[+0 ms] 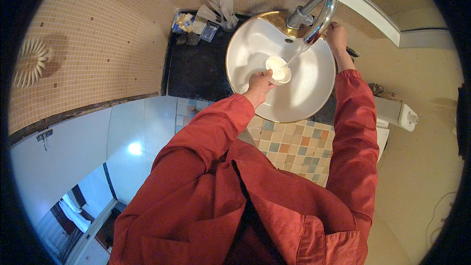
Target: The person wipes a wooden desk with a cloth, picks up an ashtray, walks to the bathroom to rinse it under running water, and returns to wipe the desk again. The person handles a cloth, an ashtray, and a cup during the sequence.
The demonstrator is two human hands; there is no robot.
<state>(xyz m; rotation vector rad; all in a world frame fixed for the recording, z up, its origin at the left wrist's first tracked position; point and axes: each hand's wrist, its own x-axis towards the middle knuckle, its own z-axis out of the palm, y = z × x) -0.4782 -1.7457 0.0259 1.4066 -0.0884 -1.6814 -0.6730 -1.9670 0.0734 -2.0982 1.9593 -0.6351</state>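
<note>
My left hand point(262, 82) grips a small white cup point(276, 69) by its near rim, over the white washbasin point(312, 92) with a gilt edge. Water runs from the spout of the chrome faucet point(325, 16) in a thin stream towards the cup's mouth. Up beside the spout, at the basin's back right, is my right hand point(337, 36) with its fingers curled. The spout and basin rim partly cover the fingertips, so what they touch is hidden.
On the black countertop point(195, 70), left of the basin, lie small packets point(184, 22) and a clear plastic bag point(224, 9). A white ledge point(353, 0) runs above the faucet. A white dispenser-like box point(406, 117) stands right of my sleeve. Mosaic tiles point(294, 143) show below the basin.
</note>
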